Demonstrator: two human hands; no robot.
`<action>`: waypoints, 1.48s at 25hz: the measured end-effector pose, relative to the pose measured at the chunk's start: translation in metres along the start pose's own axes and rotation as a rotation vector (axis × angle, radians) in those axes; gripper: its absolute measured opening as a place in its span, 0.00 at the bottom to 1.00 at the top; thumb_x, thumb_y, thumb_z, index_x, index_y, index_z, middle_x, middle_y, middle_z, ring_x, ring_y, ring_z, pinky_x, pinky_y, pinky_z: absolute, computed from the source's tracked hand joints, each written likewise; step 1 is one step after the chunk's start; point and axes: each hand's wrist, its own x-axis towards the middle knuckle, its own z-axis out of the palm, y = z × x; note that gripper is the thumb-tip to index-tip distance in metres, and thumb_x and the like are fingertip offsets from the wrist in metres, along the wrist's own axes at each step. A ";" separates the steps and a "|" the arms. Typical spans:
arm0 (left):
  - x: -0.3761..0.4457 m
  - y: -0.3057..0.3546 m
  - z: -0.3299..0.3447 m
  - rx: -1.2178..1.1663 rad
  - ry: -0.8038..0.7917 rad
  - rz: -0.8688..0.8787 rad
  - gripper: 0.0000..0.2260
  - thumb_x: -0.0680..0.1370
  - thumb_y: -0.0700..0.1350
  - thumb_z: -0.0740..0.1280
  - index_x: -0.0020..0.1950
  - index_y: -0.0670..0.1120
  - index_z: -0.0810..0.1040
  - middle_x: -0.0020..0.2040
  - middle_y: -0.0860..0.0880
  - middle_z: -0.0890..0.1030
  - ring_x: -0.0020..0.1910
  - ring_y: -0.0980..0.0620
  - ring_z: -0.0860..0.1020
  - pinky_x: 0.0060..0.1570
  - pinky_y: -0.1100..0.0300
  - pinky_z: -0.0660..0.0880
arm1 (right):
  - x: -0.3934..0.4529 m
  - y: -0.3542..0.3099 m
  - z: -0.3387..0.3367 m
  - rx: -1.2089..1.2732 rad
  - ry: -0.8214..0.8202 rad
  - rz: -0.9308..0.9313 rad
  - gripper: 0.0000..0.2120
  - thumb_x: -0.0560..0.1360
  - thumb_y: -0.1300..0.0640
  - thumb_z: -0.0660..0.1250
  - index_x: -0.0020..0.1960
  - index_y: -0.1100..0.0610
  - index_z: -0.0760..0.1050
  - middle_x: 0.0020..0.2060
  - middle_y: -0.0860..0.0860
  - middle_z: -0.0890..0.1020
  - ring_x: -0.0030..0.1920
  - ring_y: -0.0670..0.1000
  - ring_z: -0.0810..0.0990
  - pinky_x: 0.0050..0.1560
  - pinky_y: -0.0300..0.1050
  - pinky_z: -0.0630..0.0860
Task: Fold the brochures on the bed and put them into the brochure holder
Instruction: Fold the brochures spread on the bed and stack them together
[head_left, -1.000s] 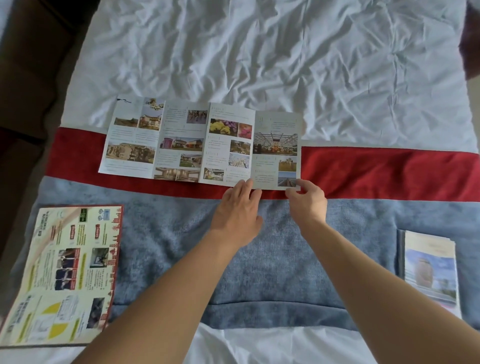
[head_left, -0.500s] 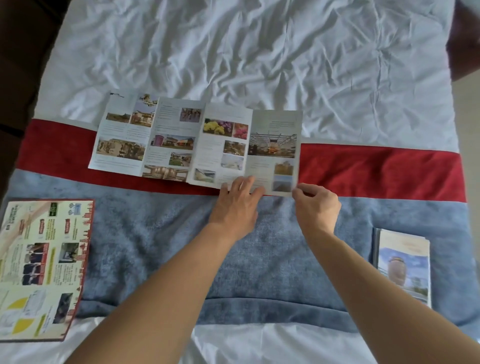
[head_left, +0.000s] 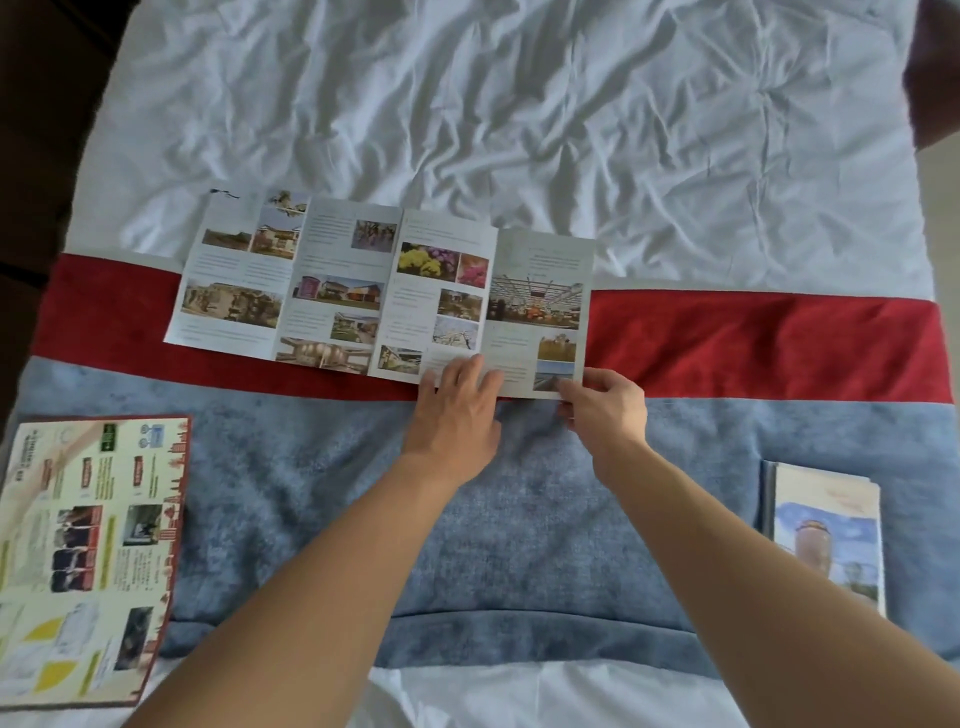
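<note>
Where the right hand (head_left: 605, 410) pinches the near right corner of the unfolded four-panel paper brochure printed with photographs of buildings and flowers (head_left: 384, 293), thumb on top and fingers curled beneath, the last panel lifts slightly off the cloth. Just to its left, the left hand (head_left: 457, 410) lies flat with fingers straight and a little spread, pressing the brochure's near edge down close to the crease between the third and fourth panels. The brochure stretches leftward from both hands, lying across the red velvet band (head_left: 753, 343) of the bed runner, its far edge reaching onto the wrinkled white bedsheet (head_left: 519, 114). Both forearms cross the blue-grey plush band (head_left: 291, 483) of the runner nearer the camera. On that band's left end, well apart from the hands, rests a large cream sheet with a dark red border and coloured panels (head_left: 88, 551), lying open. At the right end lies a folded brochure showing a tower against blue sky (head_left: 826, 540), on top of a small stack.
</note>
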 end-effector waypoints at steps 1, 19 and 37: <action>-0.001 -0.009 0.000 0.012 -0.006 -0.009 0.24 0.79 0.51 0.64 0.73 0.48 0.63 0.74 0.46 0.62 0.74 0.44 0.60 0.70 0.42 0.61 | 0.000 -0.002 0.007 -0.002 0.035 -0.009 0.06 0.72 0.57 0.73 0.49 0.53 0.83 0.36 0.49 0.86 0.37 0.50 0.84 0.38 0.49 0.83; -0.010 -0.046 -0.004 -0.155 0.149 -0.124 0.23 0.77 0.41 0.65 0.72 0.42 0.68 0.73 0.42 0.67 0.74 0.42 0.63 0.72 0.44 0.62 | -0.036 -0.025 0.039 -0.234 0.068 -0.722 0.24 0.75 0.45 0.68 0.68 0.51 0.74 0.64 0.47 0.77 0.64 0.44 0.74 0.61 0.33 0.69; -0.026 -0.186 -0.012 -0.334 0.107 -0.812 0.40 0.78 0.64 0.60 0.80 0.43 0.50 0.79 0.36 0.53 0.78 0.36 0.53 0.74 0.39 0.56 | -0.035 -0.010 0.111 -0.823 -0.044 -0.487 0.33 0.75 0.44 0.68 0.76 0.49 0.60 0.78 0.55 0.55 0.77 0.58 0.51 0.71 0.61 0.63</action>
